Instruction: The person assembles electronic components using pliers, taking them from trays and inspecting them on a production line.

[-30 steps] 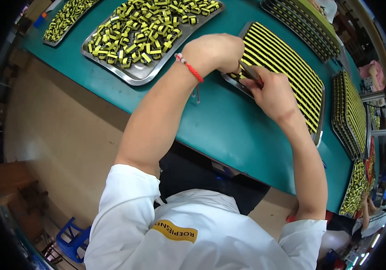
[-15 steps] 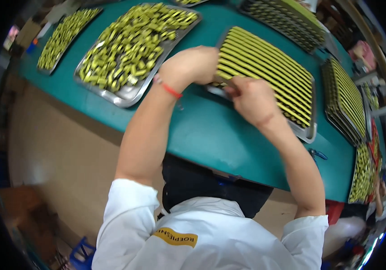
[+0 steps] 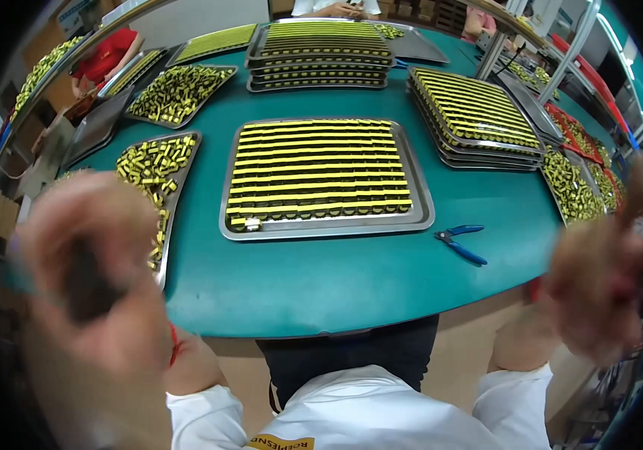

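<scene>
Both my hands are raised off the table, close to view and smeared by motion. My left hand (image 3: 96, 277), a red band at its wrist, is at the left, its fingers curved around a dark hollow. It partly hides a metal tray (image 3: 175, 195) of loose yellow-and-black parts (image 3: 158, 161). Off to the right is my right hand (image 3: 603, 285), its fingers too blurred to read. Between them, apart from both hands, lies a metal tray (image 3: 419, 195) with small yellow-and-black block-like parts (image 3: 321, 169) in close rows. One silvery part (image 3: 252, 223) sits at its near left.
Blue-handled cutters (image 3: 462, 244) lie on the green table (image 3: 321, 281) right of the middle tray. Stacks of filled trays stand at the back (image 3: 321, 56) and right (image 3: 475, 120). More loose parts fill a tray (image 3: 183, 94) at back left. Other people are across the table.
My hands have left the row tray's near left corner, moving apart and up toward the view. The view has tilted up, showing more of the far table.
</scene>
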### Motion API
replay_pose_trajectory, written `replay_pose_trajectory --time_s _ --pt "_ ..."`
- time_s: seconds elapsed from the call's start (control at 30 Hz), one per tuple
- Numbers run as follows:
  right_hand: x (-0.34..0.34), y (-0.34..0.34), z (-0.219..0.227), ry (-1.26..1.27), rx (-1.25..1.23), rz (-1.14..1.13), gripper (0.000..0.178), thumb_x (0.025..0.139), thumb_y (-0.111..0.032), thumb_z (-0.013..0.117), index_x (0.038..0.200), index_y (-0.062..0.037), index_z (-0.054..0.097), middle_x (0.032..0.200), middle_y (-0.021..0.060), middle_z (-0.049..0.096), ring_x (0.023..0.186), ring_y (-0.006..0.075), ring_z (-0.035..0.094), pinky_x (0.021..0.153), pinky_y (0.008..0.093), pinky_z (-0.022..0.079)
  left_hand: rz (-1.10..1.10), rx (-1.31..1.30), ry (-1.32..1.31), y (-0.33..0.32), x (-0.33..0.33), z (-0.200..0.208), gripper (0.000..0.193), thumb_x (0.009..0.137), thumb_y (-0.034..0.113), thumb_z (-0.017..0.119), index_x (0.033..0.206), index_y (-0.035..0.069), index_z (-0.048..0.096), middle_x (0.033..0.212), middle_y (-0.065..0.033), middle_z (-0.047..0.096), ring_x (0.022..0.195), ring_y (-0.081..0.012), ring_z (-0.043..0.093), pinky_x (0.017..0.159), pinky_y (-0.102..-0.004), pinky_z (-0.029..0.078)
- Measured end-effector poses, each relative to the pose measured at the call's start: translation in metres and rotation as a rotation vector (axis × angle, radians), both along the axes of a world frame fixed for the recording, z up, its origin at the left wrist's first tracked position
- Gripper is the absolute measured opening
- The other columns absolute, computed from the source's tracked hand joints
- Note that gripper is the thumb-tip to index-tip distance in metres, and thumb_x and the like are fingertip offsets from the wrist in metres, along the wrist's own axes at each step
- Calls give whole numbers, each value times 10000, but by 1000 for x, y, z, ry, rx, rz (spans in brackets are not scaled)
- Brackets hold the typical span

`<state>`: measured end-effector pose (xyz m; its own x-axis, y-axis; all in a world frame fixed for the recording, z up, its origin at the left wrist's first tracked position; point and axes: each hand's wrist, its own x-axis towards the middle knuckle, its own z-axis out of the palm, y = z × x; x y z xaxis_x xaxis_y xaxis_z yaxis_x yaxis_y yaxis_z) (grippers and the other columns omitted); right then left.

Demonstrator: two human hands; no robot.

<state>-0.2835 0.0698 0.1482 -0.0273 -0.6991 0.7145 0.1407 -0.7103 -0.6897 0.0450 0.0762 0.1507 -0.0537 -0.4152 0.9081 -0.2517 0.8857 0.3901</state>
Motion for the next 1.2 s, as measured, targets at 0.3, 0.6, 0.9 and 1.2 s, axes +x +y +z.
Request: replay_pose_trajectory --time_s 0.3,0.6,0.9,1.2 --pt "-39 16 -12 -116 69 194 363 839 -179 703 1127 -12 558 934 123 602 548 126 531 453 258 433 220 38 -128 31 18 10 286 886 45 546 1157 -47 568 808 -77 501 696 -177 435 668 -313 390" --pt "0 17 -12 -126 17 379 305 847 -157 695 1092 -25 572 928 123 607 572 137 544 475 267 445 446 -44 -159 47 30 19 290 908 88 542 1159 -55 560 828 -89 507 724 -194 444 699 -338 396" --pt "55 26 9 -186 -191 559 246 855 -136 687 1057 -38 586 922 122 613 595 148 557 496 276 457 670 -281 -231 53 46 40 303 929 131 539 1162 -64 552 847 -100 512 752 -210 453 731 -363 403" --pt "34 9 -7 -123 -99 564 188 863 -114 679 1022 -50 600 916 122 618 618 159 570 517 285 469 722 -212 -184 40 24 4 326 950 173 535 1164 -72 543 866 -112 517 780 -227 463 762 -388 410"
